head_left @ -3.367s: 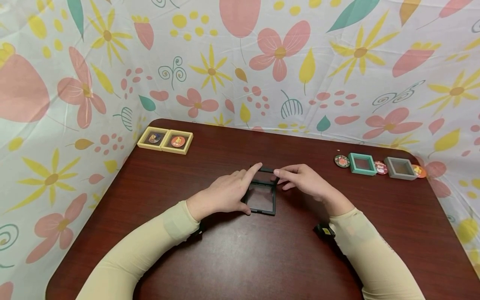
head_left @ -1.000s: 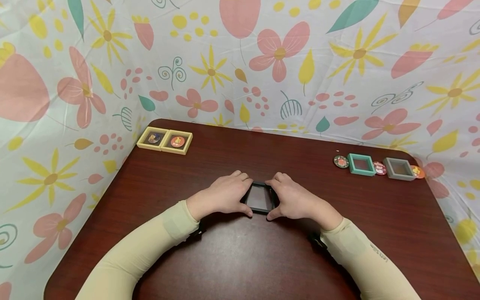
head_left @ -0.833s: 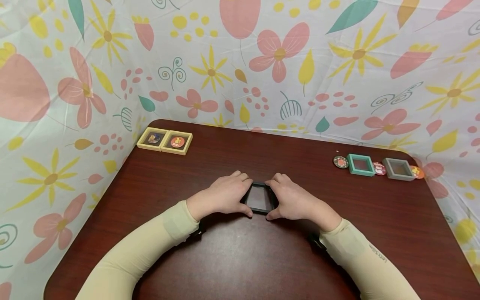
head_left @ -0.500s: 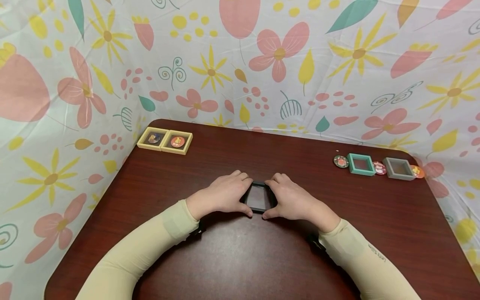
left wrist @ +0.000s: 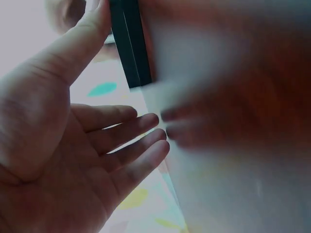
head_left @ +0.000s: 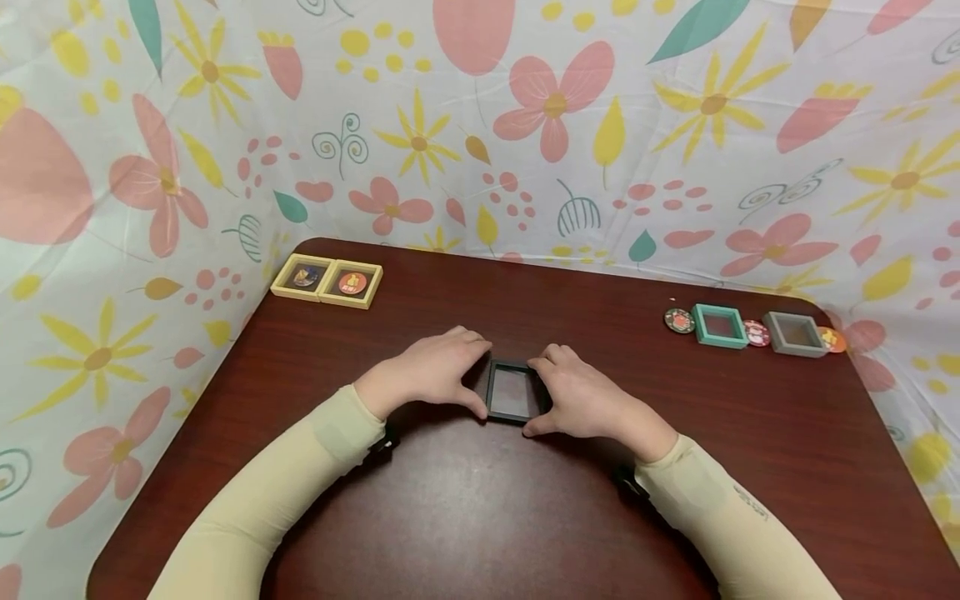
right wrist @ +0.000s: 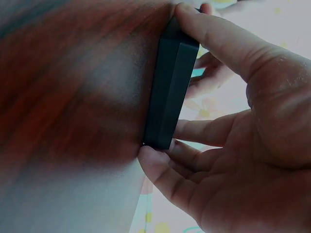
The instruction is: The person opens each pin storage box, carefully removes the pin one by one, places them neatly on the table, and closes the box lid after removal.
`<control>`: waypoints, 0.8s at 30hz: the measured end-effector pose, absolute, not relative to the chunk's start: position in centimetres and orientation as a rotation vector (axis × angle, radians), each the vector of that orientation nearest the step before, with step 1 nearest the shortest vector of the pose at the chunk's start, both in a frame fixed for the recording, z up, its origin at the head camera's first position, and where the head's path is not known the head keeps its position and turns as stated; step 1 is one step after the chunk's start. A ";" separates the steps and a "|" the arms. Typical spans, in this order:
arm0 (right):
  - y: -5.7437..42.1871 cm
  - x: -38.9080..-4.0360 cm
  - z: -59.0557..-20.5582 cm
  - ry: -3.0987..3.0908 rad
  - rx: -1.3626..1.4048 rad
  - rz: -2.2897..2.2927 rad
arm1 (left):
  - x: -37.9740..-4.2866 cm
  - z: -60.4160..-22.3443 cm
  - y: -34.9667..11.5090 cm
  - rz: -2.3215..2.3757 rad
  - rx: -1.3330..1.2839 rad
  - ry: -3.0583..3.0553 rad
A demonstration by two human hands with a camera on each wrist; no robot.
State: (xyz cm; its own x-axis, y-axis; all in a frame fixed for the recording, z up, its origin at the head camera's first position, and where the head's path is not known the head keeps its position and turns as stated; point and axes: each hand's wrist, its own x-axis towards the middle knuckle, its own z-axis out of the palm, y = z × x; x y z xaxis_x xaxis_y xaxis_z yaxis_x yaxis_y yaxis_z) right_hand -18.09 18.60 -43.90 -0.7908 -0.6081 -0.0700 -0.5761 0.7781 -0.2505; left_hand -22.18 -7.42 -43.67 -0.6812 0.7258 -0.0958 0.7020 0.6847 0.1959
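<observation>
Lightly creased white floral-printed fabric (head_left: 480, 183) hangs behind our glossy red-brown wood-grained table (head_left: 465, 517), where a square black hard-edged frame (right wrist: 172, 92) with a flat see-through pane (head_left: 513, 393) lies between our hands. Our right hand (head_left: 585, 396) pinches its right side end to end between thumb and fingertip; on our left hand (head_left: 427, 371) the fingers spread apart, thumb at the near corner, contact unclear. Held so one-sidedly, we judge, it could twist or skid on that smooth top, and straying fingertips might smudge the pane.
</observation>
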 end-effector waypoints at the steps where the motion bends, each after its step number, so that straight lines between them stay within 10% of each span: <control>1: 18.6 -18.1 -43.9 2.821 -0.944 -0.325 | -22.6 -43.6 -7.9 0.221 1.148 2.737; 24: 18.6 -18.2 -44.1 2.826 -0.939 -0.298 | -34.0 -40.2 -23.0 0.026 0.515 2.821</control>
